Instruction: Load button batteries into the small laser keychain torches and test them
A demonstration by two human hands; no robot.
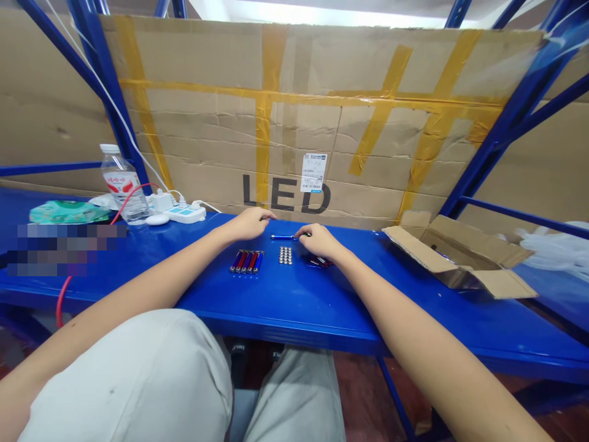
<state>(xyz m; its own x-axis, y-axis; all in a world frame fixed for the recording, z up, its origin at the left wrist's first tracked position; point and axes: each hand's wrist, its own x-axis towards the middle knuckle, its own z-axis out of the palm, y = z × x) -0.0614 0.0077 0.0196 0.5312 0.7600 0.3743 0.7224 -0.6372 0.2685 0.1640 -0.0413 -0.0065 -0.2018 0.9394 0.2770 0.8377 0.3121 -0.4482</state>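
Note:
A slim blue metal tube with silver ends [282, 237] is level between my hands. My right hand [318, 240] is closed, its fingertips pinching at the tube's right end; part of the grip is hidden. My left hand [250, 224] hovers by the tube's left end, apart from it, fingers stretched to the right and holding nothing I can see. Nearer me, several red and blue tubes [246, 262] lie side by side in a row. Small round silver pieces, like button cells [285, 255], are set out in a grid. Loose red and dark pieces [318, 262] lie partly under my right hand.
An open cardboard box [453, 252] stands on the right of the blue table [285, 301]. On the left are a water bottle [124, 184], a white power strip [186, 212] and a green packet [69, 212]. A tall taped cardboard sheet [207, 141] closes off the back.

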